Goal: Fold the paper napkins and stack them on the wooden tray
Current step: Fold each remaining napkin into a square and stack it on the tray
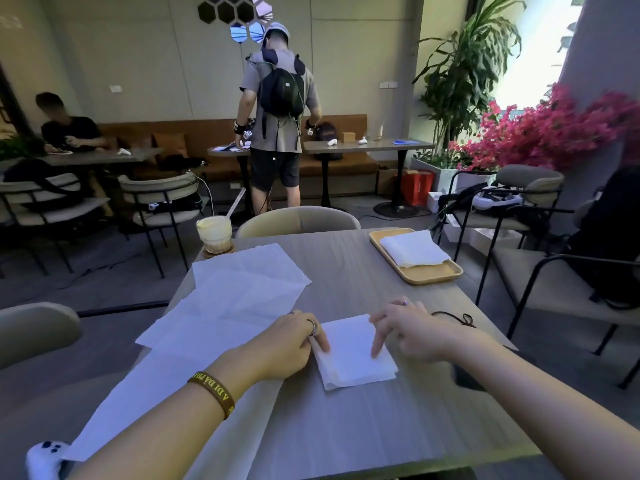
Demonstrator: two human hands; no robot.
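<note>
A folded white napkin (351, 355) lies on the grey table in front of me. My left hand (294, 341) rests on its left edge, with a fingertip pressing the paper down. My right hand (405, 332) hovers at its right side, and its index finger touches the napkin's top. Several unfolded napkins (242, 289) lie spread over the left half of the table. The wooden tray (426, 275) sits at the far right with a stack of folded napkins (414, 249) on it.
A glass with a creamy drink and a straw (214, 233) stands on a coaster at the far left corner. A dark cord (453, 317) lies right of my right hand. Chairs ring the table. A person with a backpack stands further back.
</note>
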